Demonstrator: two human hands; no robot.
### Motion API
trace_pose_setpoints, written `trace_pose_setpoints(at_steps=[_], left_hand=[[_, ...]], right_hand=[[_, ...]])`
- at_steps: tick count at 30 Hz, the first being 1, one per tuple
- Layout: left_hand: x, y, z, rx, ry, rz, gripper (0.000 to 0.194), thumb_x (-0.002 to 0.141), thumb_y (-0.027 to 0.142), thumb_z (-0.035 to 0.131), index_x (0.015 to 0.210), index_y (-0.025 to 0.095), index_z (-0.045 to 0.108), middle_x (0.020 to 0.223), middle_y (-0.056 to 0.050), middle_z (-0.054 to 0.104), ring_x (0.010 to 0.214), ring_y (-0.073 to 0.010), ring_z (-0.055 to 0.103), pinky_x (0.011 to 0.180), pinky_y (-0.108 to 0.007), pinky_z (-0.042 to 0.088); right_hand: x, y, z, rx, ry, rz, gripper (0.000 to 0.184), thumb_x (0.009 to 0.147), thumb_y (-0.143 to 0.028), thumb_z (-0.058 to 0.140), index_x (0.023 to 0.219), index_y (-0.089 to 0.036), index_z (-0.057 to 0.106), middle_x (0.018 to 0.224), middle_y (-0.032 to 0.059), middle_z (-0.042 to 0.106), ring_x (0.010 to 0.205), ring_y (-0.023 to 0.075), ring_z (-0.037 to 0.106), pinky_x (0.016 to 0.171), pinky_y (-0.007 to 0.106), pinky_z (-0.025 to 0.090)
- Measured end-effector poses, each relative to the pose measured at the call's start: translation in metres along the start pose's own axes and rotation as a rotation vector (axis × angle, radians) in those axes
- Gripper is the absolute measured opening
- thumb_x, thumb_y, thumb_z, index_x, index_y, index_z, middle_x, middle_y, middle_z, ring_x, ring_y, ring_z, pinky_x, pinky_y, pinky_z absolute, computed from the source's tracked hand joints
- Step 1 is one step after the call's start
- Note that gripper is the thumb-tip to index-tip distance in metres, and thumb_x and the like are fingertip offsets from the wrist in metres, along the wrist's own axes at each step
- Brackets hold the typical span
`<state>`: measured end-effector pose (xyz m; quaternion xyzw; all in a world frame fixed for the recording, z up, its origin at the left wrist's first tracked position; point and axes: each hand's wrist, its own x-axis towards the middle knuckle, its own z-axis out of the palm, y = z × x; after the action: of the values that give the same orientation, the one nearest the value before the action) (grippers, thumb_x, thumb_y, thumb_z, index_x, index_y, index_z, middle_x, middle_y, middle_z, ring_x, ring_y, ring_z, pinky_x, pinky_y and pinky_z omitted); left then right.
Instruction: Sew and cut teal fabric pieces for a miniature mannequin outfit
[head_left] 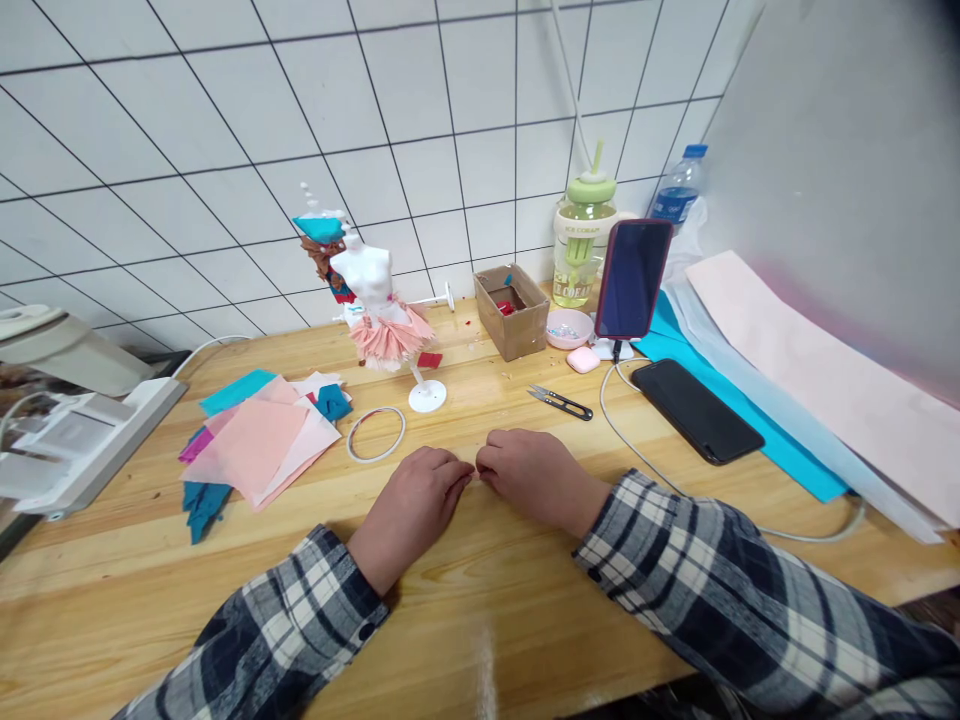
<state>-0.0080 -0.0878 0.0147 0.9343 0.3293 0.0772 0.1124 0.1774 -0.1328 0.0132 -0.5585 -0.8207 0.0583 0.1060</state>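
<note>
My left hand [420,497] and my right hand [529,477] meet low over the wooden table, fingertips almost touching. Both are closed in a pinch. A tiny pinkish bit seems to show between them, too small to name. Just beyond stands a small white dress form [367,270] wearing a ruffled pink paper skirt [391,335]. Left of my left hand lie a white ring [352,446] and a loose pile of coloured crepe paper [247,440]. Thread snips [561,402] rest beyond my right hand.
A cardboard box [525,335], a pink dish [568,328], a green-lidded bottle [585,240] and a propped phone [634,280] line the wall side. Another phone [697,410], a cable and long paper sheets [832,370] lie right. A white machine [97,440] stands left.
</note>
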Motion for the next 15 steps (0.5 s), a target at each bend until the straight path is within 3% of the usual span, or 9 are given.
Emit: trace_pose_setpoints(at_steps=[7,13,15], left_hand=[[-0.0003,0.0002,-0.0009,0.161,0.027,0.033,0.023,0.092,0.022,0.046,0.09,0.019,0.068,0.085,-0.007,0.065,0.082,-0.0211,0.057,0.074,-0.036,0.046],[-0.0043,-0.0007,-0.0006,0.288,0.064,0.105,0.013,0.087,0.019,0.054,0.091,0.018,0.066,0.084,-0.007,0.064,0.083,-0.0229,0.055,0.075,-0.037,0.046],[-0.0055,0.0011,-0.0022,0.321,0.076,0.135,0.012,0.087,0.02,0.055,0.092,0.017,0.065,0.084,-0.007,0.063,0.083,-0.0233,0.055,0.075,-0.038,0.046]], right_hand=[[-0.0001,0.0016,-0.0026,0.018,-0.002,-0.002,0.019,0.091,-0.026,0.049,0.084,-0.02,0.065,0.091,0.0032,0.061,0.079,0.0152,0.056,0.064,0.028,0.038],[-0.0023,-0.005,-0.0065,0.156,0.138,0.002,0.03,0.084,-0.045,0.058,0.098,-0.02,0.067,0.122,0.0079,0.054,0.103,0.0198,0.051,0.084,0.032,0.042],[-0.0027,-0.0064,-0.0049,0.17,0.146,-0.007,0.026,0.086,-0.042,0.057,0.096,-0.021,0.069,0.124,0.0067,0.054,0.103,0.0195,0.051,0.086,0.032,0.042]])
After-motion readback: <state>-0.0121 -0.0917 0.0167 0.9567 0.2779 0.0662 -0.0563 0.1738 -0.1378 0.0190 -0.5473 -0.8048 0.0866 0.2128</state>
